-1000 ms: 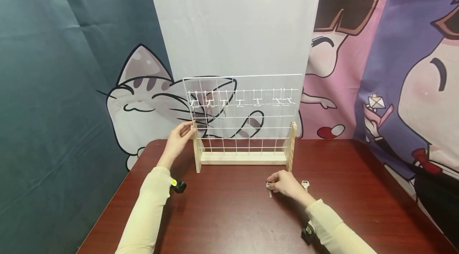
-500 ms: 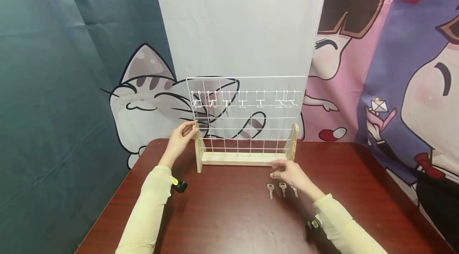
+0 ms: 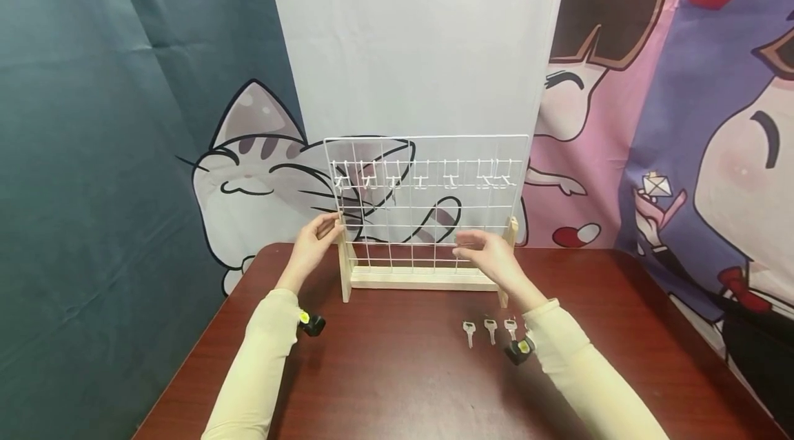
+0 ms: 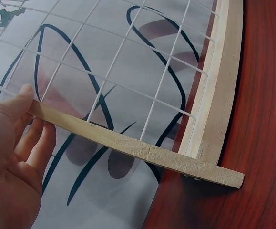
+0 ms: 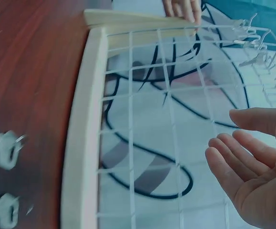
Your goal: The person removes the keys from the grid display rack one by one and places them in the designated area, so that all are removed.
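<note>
A white wire grid rack (image 3: 434,206) with a wooden base (image 3: 428,279) stands on the table. My left hand (image 3: 310,247) pinches the top of its left wooden upright (image 4: 104,136) between thumb and fingers. In front of the grid's lower right part, my right hand (image 3: 490,257) is raised with its fingers extended and nothing in them. Several keys lie in a row on the table below it, among them a left key (image 3: 469,333), a middle key (image 3: 491,330) and a right key (image 3: 511,328). A key (image 4: 9,16) hangs from the grid in the left wrist view.
A row of white hooks (image 3: 420,181) runs across the upper grid. The reddish-brown table (image 3: 397,371) extends toward me. Behind it hangs a cloth backdrop (image 3: 409,40) with cartoon figures. The rack's right wooden upright (image 3: 512,227) is close to my right hand.
My right hand has let go of the leftmost key, leaving it on the table, and has risen forward to the grid. My left hand keeps its hold on the upright.
</note>
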The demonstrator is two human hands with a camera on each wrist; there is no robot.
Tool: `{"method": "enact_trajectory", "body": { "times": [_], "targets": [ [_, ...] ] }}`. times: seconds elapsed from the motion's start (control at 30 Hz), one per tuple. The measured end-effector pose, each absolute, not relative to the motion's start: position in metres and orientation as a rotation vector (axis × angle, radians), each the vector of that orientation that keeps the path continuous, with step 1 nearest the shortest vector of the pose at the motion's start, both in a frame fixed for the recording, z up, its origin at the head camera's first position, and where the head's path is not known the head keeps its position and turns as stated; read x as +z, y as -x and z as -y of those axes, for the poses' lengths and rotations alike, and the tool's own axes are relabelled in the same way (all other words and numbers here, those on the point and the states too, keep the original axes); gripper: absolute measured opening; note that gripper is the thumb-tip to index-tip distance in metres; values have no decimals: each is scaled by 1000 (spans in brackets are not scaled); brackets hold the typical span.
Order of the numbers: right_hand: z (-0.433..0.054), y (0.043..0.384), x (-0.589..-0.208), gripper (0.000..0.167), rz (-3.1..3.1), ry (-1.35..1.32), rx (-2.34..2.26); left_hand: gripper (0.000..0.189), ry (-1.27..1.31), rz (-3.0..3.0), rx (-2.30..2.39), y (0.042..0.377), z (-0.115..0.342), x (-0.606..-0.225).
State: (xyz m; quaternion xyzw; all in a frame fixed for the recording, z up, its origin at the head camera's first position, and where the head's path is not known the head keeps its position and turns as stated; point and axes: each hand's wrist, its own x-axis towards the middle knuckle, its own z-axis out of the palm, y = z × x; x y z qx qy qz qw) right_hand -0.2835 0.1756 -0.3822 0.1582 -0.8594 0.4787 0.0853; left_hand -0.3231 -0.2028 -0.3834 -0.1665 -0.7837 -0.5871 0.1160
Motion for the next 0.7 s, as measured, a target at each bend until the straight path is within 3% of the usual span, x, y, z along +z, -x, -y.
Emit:
{"method": "enact_trajectory", "body": {
  "times": [0.7],
  "targets": [
    [-89, 315, -321, 38, 2359, -522, 1767, 40, 485, 2288, -1712, 323, 201, -383]
  ]
}}
